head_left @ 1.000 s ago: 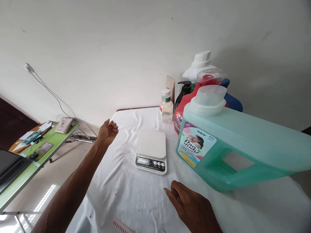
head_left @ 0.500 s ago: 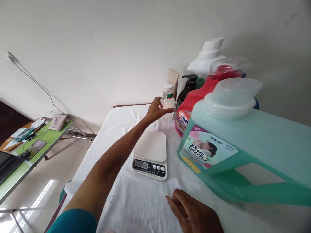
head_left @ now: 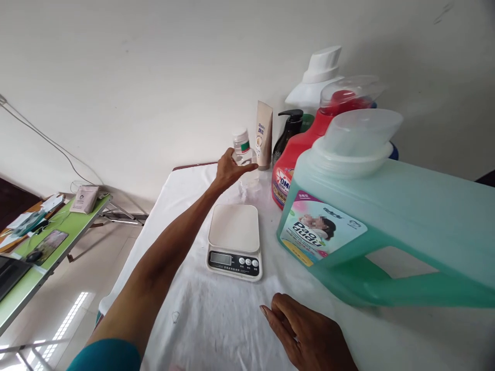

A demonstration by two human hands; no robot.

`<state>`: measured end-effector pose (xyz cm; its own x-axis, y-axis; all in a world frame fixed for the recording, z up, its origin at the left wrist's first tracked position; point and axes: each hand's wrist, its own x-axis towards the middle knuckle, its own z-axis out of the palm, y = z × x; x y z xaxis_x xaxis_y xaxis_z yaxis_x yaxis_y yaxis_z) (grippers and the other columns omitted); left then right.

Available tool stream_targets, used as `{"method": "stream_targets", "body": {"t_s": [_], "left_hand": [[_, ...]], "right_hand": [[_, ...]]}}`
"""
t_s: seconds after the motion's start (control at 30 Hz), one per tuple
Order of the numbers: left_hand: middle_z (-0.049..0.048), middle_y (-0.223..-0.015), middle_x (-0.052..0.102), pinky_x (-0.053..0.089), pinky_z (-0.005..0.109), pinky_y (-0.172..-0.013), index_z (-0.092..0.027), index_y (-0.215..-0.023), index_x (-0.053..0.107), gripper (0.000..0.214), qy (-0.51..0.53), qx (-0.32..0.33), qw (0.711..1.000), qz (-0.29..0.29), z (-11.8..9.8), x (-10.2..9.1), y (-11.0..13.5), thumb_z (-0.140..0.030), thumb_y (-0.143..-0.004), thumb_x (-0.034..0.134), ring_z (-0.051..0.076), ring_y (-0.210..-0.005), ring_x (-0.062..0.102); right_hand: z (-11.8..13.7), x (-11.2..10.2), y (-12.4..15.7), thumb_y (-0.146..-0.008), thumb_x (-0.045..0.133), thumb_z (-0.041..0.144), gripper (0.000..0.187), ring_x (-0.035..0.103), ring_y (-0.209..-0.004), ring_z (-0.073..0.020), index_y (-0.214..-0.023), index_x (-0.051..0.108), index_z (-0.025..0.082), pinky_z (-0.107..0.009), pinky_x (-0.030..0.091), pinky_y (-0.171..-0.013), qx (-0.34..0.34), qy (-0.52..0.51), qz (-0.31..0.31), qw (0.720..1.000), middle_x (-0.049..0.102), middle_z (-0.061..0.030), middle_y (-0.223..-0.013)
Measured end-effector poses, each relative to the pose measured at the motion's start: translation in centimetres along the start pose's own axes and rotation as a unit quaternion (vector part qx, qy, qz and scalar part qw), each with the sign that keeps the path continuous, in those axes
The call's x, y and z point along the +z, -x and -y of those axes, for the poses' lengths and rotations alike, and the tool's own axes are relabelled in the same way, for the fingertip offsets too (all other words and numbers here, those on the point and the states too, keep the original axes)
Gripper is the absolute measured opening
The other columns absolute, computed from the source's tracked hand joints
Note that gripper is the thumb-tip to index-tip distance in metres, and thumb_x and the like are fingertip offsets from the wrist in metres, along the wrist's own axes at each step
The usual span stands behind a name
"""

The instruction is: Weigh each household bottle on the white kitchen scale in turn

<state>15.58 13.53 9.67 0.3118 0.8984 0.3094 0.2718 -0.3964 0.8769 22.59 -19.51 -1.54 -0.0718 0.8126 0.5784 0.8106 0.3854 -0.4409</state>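
At the back of the white-covered table, my left hand (head_left: pixel 231 169) grips a clear plastic bottle (head_left: pixel 247 159) with a white cap and a green label. The bottle leans slightly; whether its base touches the cloth I cannot tell. Nearer to me lies a white kitchen scale (head_left: pixel 234 229), its pan bare and its display blank. My right hand (head_left: pixel 309 330) rests low, in front of the scale and to its right, with loosely curled fingers and nothing visible in them.
A large jug of green liquid (head_left: pixel 348 206) stands close on the right. Behind it are a red detergent bottle (head_left: pixel 301 149), a black pump bottle (head_left: pixel 288 136), a white bottle (head_left: pixel 313 93) and a beige tube (head_left: pixel 263 136). A green desk (head_left: pixel 58 242) is at left.
My left hand has shifted the clear bottle leftward, away from the beige tube, and it now tilts a little. The view has swung slightly right. My right hand stays curled in place.
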Motion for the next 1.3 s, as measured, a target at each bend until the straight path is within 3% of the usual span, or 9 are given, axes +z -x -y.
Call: {"method": "stream_targets", "body": {"t_s": [0.2, 0.33, 0.53, 0.97, 1.13, 1.3], "left_hand": [[0.0068, -0.093, 0.071, 0.047, 0.032, -0.076, -0.015, -0.102, 0.068, 0.050, -0.025, 0.025, 0.999, 0.036, -4.0, -6.0, 4.7, -0.035, -0.064, 0.093, 0.019, -0.085, 0.064], [0.0093, -0.099, 0.073, 0.051, 0.033, -0.078, -0.015, -0.103, 0.069, 0.048, -0.010, 0.008, 0.998, 0.069, -5.1, -7.7, 8.5, -0.035, -0.066, 0.092, 0.021, -0.087, 0.068], [0.0081, -0.100, 0.074, 0.051, 0.034, -0.079, -0.016, -0.102, 0.070, 0.046, -0.015, 0.005, 0.997, 0.070, -4.4, -7.8, 11.5, -0.030, -0.065, 0.092, 0.022, -0.088, 0.068], [0.0032, -0.088, 0.069, 0.043, 0.030, -0.073, -0.019, -0.097, 0.070, 0.050, -0.045, 0.006, 0.999, 0.029, -3.5, -7.4, 12.5, -0.034, -0.058, 0.096, 0.019, -0.081, 0.059], [0.0055, -0.099, 0.070, 0.047, 0.031, -0.080, -0.020, -0.107, 0.067, 0.051, -0.031, 0.009, 0.998, 0.056, -3.3, -7.5, 13.1, -0.038, -0.067, 0.092, 0.020, -0.088, 0.062], [0.0097, -0.122, 0.069, 0.047, 0.033, -0.091, -0.022, -0.116, 0.069, 0.061, 0.064, -0.011, 0.998, 0.028, -2.8, -8.2, 14.5, -0.032, -0.062, 0.095, 0.024, -0.107, 0.063]], "right_hand": [[0.0, 0.0, 0.0, -0.108, 0.044, 0.033, 0.036, 0.040, -0.041, -0.0070, -0.074, 0.042, 0.023, -0.021, 0.031, -0.044, -0.003, 0.024, -0.010, 1.000, 0.046, 0.0078, -0.056], [-0.1, 0.1, 0.2, -0.108, 0.044, 0.035, 0.038, 0.039, -0.041, -0.0068, -0.072, 0.044, 0.022, -0.021, 0.030, -0.044, 0.000, 0.027, -0.014, 1.000, 0.045, 0.0079, -0.055], [0.1, 0.1, 0.0, -0.107, 0.045, 0.035, 0.040, 0.038, -0.040, -0.0068, -0.069, 0.043, 0.022, -0.021, 0.029, -0.044, -0.004, 0.032, -0.019, 0.999, 0.045, 0.0075, -0.053], [0.3, 0.1, 0.0, -0.107, 0.045, 0.036, 0.038, 0.041, -0.040, -0.0067, -0.072, 0.043, 0.022, -0.021, 0.030, -0.044, 0.005, 0.034, -0.006, 0.999, 0.047, 0.0077, -0.054], [0.9, -0.1, -0.1, -0.106, 0.044, 0.035, 0.033, 0.041, -0.040, -0.0080, -0.075, 0.039, 0.024, -0.020, 0.031, -0.042, 0.025, 0.037, 0.016, 0.999, 0.048, 0.0079, -0.056], [1.0, -0.9, -0.1, -0.100, 0.049, 0.029, 0.025, 0.046, -0.040, -0.0096, -0.079, 0.035, 0.026, -0.020, 0.035, -0.039, 0.044, 0.004, 0.069, 0.997, 0.052, 0.0078, -0.060]]}}
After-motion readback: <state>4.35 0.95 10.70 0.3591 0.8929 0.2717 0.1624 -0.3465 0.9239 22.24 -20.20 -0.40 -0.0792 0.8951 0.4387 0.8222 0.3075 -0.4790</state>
